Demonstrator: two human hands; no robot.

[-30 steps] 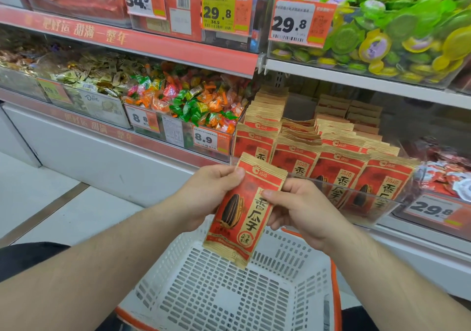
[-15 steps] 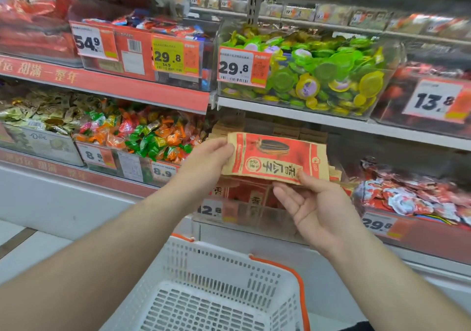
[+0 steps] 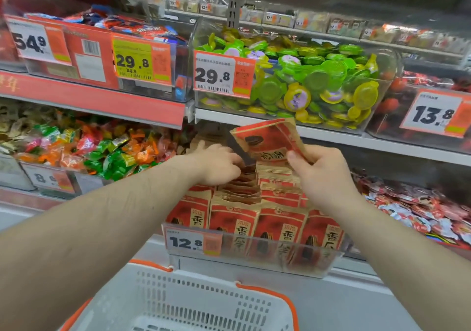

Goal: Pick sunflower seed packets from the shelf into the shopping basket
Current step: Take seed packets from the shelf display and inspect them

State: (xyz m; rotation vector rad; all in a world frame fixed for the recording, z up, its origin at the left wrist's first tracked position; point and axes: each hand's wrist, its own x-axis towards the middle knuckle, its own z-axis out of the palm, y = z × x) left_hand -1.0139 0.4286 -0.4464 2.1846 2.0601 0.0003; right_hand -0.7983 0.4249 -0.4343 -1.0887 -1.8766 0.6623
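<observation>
From the head camera, both bare forearms reach forward to a snack shelf. The right hand (image 3: 323,177) pinches one red and tan sunflower seed packet (image 3: 267,139) between thumb and curled fingers, holding it tilted in the air above the stocked rows, just under the edge of the shelf above. The left hand (image 3: 219,165) reaches into the rows of packets (image 3: 254,203) standing in a clear shelf tray (image 3: 254,256); its fingers curl down among the packet tops, but whether that grip has closed on a packet cannot be told. A price tag reading 12.8 (image 3: 192,241) sits on the tray's front at the left. Below the arms, the white shopping basket (image 3: 193,302) with an orange rim shows its near wall and floor. To the left of the seed packets lies a bin of mixed wrapped candies (image 3: 102,149). On the shelf above, a clear bin holds green and yellow jelly cups (image 3: 318,81), with a 29.8 tag (image 3: 224,77) on its front.
</observation>
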